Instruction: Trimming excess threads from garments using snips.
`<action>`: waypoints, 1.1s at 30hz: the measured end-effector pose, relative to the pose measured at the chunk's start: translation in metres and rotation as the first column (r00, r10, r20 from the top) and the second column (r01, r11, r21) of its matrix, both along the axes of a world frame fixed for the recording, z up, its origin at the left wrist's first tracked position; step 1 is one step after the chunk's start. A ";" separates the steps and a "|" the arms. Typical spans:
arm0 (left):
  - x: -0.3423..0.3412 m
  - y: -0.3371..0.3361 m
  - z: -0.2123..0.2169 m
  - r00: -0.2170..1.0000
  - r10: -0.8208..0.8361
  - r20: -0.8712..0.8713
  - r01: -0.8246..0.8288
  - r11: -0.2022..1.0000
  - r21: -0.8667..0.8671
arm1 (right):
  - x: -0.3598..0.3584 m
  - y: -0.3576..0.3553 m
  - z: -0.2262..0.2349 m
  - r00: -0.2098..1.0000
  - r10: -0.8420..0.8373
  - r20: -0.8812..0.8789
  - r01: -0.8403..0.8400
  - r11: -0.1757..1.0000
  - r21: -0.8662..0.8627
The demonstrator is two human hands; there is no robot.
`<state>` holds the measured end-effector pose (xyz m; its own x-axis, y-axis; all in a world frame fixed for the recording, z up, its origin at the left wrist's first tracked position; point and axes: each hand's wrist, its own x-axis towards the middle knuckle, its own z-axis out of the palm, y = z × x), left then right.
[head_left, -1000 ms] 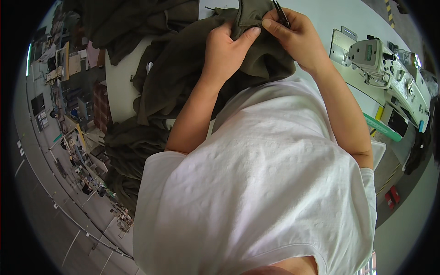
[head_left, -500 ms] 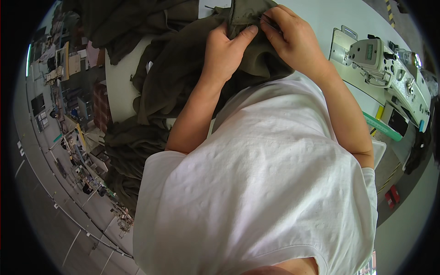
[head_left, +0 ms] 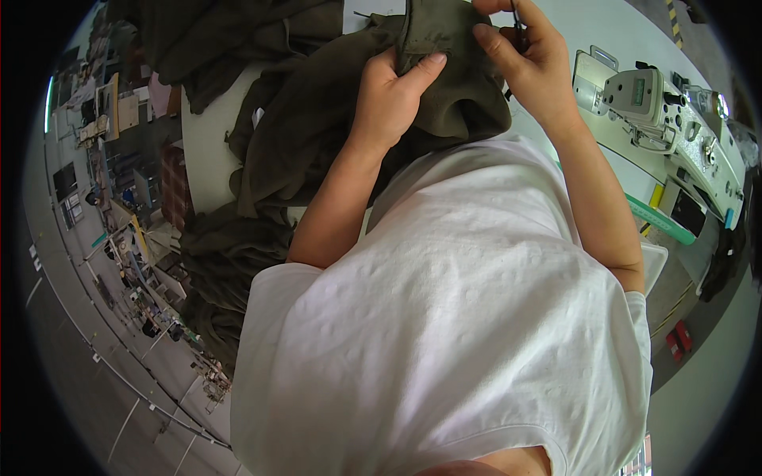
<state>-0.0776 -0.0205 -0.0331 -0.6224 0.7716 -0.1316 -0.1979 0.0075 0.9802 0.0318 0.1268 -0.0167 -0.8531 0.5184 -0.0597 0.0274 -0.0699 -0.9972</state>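
My left hand (head_left: 394, 94) is closed on a dark olive garment (head_left: 317, 111), its thumb pressed flat over a seamed edge and its fingers hidden beneath the cloth. My right hand (head_left: 530, 67) is raised just right of that edge, thumb and fingers apart from the fabric. A slim dark tool (head_left: 519, 28), perhaps thread snips, sits among its curled fingers. Part of that hand runs past the top of the picture. The garment drapes across the table and against my white shirt.
A sewing machine (head_left: 675, 119) stands on the white table (head_left: 611, 32) to the right, beside a green-edged box (head_left: 663, 218). More dark cloth (head_left: 230, 40) is heaped at the far left, and another pile (head_left: 230, 270) hangs lower left.
My right hand has pulled away from the seam to the right, and the dark tool has swung up within its fingers. The left hand has barely moved, dipping slightly with the cloth.
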 end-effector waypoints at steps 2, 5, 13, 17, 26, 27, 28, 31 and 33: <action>0.000 -0.001 0.000 0.997 -0.046 0.055 0.044 0.998 0.044 | -0.006 0.005 -0.013 0.999 0.024 -0.047 -0.025 0.999 -0.020; -0.002 -0.005 0.000 0.990 -0.063 0.129 0.050 0.993 0.104 | -0.010 0.011 -0.013 0.988 0.068 -0.140 -0.077 0.995 -0.058; 0.003 -0.004 -0.004 0.879 -0.139 0.456 -0.009 0.951 0.308 | 0.003 0.018 -0.005 0.949 0.203 -0.242 -0.315 0.655 -0.686; 0.005 -0.009 0.000 0.897 -0.148 0.416 -0.006 0.939 0.345 | -0.026 0.012 -0.046 0.452 0.190 -0.872 -0.211 0.972 0.102; 0.004 -0.024 -0.021 0.982 -0.004 0.191 -0.048 0.962 0.270 | 0.032 -0.031 -0.013 0.953 0.232 -0.194 0.061 0.479 0.876; 0.004 -0.024 -0.021 0.981 -0.005 0.192 -0.048 0.962 0.270 | 0.033 -0.032 -0.015 0.949 0.227 -0.217 0.067 0.529 0.846; 0.004 -0.023 -0.021 0.982 -0.007 0.187 -0.045 0.961 0.274 | 0.033 -0.033 -0.015 0.945 0.221 -0.240 0.071 0.578 0.813; 0.003 -0.021 -0.017 0.984 -0.014 0.179 -0.037 0.959 0.282 | 0.030 -0.038 -0.005 0.969 0.138 -0.203 0.093 0.560 0.823; 0.004 -0.019 -0.008 0.957 -0.107 0.270 0.003 0.933 0.360 | 0.030 -0.039 -0.004 0.978 0.095 -0.185 0.103 0.550 0.829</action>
